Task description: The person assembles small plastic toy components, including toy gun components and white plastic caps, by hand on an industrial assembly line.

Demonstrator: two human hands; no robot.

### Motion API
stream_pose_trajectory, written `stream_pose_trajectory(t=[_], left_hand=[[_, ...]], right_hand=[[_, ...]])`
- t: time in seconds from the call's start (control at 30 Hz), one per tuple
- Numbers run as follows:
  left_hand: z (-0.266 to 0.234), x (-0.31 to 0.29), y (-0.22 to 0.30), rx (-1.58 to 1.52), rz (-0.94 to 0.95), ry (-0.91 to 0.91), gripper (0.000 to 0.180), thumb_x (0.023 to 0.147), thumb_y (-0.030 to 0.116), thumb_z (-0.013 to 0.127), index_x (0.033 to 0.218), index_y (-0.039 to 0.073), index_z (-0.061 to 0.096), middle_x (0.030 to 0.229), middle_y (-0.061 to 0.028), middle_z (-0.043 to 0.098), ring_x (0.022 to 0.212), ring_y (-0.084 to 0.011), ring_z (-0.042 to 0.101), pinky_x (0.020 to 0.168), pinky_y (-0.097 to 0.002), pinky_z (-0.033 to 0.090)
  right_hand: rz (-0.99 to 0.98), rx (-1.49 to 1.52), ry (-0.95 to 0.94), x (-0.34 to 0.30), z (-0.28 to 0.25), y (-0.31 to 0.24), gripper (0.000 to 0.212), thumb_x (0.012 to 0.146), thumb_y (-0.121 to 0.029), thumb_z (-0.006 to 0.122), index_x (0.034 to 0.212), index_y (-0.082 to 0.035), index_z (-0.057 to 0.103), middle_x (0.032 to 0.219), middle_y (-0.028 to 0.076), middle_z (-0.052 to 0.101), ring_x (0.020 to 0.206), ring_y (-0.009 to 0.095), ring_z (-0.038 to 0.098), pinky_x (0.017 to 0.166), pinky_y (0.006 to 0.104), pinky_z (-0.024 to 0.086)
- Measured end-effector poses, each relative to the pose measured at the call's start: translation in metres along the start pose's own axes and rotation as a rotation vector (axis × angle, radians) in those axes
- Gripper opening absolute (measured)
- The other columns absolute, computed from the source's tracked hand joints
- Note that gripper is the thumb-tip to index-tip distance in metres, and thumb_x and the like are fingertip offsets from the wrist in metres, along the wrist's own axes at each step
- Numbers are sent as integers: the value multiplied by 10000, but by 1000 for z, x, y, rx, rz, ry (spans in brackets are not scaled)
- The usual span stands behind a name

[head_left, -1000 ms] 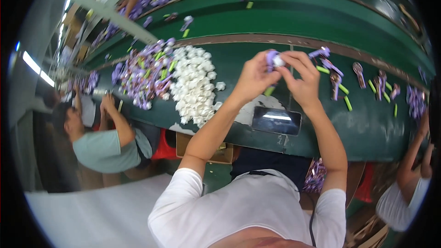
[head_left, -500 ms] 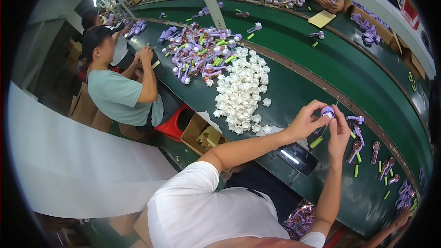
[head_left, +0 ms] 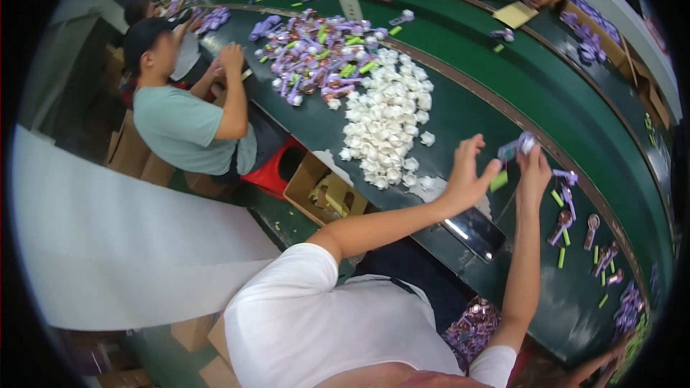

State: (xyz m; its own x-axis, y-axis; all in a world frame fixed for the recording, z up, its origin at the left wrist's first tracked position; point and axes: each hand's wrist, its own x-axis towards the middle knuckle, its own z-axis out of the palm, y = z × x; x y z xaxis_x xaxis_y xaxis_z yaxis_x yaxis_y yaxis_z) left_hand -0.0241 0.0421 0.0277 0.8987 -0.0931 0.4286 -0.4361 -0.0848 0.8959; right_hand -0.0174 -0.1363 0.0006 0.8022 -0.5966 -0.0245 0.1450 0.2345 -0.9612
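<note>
- Pinching the small purple-and-white plastic piece (head_left: pixel 510 151) by its white end in the right hand (head_left: pixel 533 176), above the dark-green worktop (head_left: pixel 460 118).
- Holding the left hand (head_left: pixel 466 178) spread, just beside.
- Best to grip lightly, keeping the lime-green tab (head_left: pixel 499 181) untangled.

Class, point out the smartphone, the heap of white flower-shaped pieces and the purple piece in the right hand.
Smartphone (head_left: pixel 476 235): head view, middle of screen.
Heap of white flower-shaped pieces (head_left: pixel 386 123): head view, its middle.
Purple piece (head_left: pixel 509 150): head view, its body.

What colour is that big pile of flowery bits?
The flower-shaped pieces are white, best seen in the head view.
</note>
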Motion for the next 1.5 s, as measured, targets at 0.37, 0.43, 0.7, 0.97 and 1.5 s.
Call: stream_pose_trajectory(t=[0.37, 0.43, 0.7, 0.97, 1.5], left_hand=[[-51, -73, 15, 103, 229, -644, 272, 840, 101, 674, 1076, -23, 618, 1055, -149, 592, 1021, -329, 547, 891, -411, 463], [-41, -78, 18, 73, 338, -733, 269, 837, 99, 679, 1067, -32, 627, 1057, -154, 595, 1017, -334, 559, 890, -415, 472], [-59, -15, 30, -36, 178, -483, 60, 851, 18, 673, 894, -23, 686, 859, -128, 675, 834, -236, 656, 774, -340, 520], [121, 95, 9, 147, 208, -858, 311, 903, 228, 676, 1052, -46, 677, 910, -155, 722, 825, -204, 705, 759, -316, 548], [251, 99, -66, 392, 185, -953, 313, 872, 270, 658, 952, -32, 680, 905, -229, 699, 863, -388, 684, 777, -464, 540]], right_hand=[[-555, -715, -876, -15, 92, 16, 440, 769, -79, 755, 1195, -87, 645, 1142, 97, 605, 976, 213, 633, 832, 312, 512], [-784, -731, -923, -14, 106, 47, 379, 771, -97, 747, 1140, -85, 659, 1123, 116, 592, 988, 283, 614, 850, 375, 503], [-132, -995, -973, -12, 88, 47, 233, 899, -226, 612, 857, -14, 698, 698, 179, 669, 636, 309, 680, 669, 432, 550], [-196, -1256, -304, -51, 21, 1, 369, 851, -305, 696, 976, 41, 657, 908, 228, 686, 898, 392, 685, 789, 461, 551], [-625, -867, -532, -70, 4, 17, 425, 745, -35, 704, 1164, -6, 639, 1253, 223, 570, 1143, 388, 571, 929, 431, 501]])
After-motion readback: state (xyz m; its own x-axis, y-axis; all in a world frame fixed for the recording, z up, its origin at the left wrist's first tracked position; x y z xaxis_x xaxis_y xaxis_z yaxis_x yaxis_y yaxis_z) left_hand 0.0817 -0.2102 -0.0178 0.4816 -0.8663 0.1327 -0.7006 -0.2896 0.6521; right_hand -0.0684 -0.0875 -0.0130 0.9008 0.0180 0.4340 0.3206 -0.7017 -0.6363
